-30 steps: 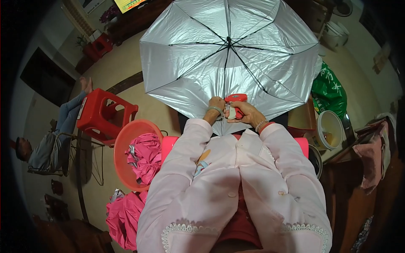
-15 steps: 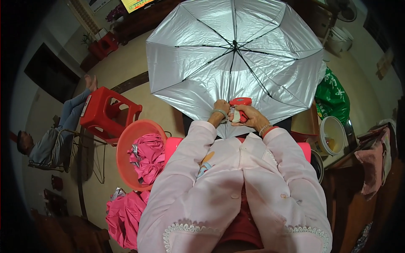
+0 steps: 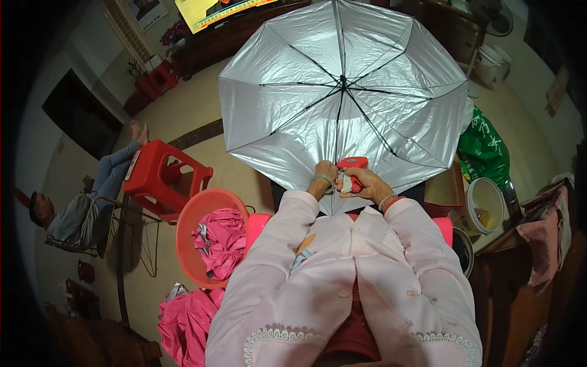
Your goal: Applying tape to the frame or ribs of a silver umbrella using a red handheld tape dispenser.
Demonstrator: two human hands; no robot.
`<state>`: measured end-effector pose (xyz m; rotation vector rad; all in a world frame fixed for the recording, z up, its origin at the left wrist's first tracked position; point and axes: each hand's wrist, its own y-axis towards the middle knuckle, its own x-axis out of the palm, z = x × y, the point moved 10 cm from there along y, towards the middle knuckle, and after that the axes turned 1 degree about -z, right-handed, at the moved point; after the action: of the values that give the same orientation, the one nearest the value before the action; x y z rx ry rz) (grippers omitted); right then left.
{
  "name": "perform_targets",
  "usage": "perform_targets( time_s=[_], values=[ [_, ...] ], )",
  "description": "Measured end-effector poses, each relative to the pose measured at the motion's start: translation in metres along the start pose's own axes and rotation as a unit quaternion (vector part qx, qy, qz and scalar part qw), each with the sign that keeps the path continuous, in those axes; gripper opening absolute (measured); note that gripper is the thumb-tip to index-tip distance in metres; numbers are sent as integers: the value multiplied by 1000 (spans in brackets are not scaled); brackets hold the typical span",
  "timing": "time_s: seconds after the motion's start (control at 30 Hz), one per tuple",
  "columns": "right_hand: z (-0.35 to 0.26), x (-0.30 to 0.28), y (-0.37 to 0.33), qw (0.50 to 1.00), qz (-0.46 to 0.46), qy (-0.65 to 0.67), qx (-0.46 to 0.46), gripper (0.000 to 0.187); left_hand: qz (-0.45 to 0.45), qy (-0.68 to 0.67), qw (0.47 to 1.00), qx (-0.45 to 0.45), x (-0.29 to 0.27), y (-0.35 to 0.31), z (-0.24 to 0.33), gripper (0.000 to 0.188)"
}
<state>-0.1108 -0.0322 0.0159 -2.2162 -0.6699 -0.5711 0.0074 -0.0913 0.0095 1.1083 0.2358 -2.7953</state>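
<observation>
An opened umbrella (image 3: 287,110) with a silvery lining and dark ribs spreads out in front of me, its inner side facing up. At its near edge my left hand (image 3: 325,171) is closed, pinching the canopy beside a rib; the fingertips are partly hidden. My right hand (image 3: 365,183) is wrapped round a red and white hand tool (image 3: 353,163), whose red head rests against the silver cloth. Both hands are close together, the tool between them. What lies right at the tool's tip is too small to make out.
At my left stand an orange-red basin (image 3: 183,244) holding pink cloth (image 3: 223,241), more pink cloth (image 3: 186,324) and a red plastic stool (image 3: 162,177). A person (image 3: 73,214) reclines in a chair beyond. On the right are a green bag (image 3: 486,150) and a white bucket (image 3: 486,205).
The whole scene sits slightly lower and farther right in the picture, as the view has tilted. Both hands keep their hold at the umbrella's edge, with little visible movement.
</observation>
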Motion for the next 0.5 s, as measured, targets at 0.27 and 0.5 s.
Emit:
perform_targets(
  time_s=[0.27, 0.5],
  values=[
    [4, -4, 8, 1000, -22, 3, 8, 27, 8, -12, 1000, 0, 7, 9, -13, 20],
    [5, -5, 8, 1000, -16, 5, 9, 27, 8, 16, 1000, 14, -4, -3, 2, 20]
  ],
)
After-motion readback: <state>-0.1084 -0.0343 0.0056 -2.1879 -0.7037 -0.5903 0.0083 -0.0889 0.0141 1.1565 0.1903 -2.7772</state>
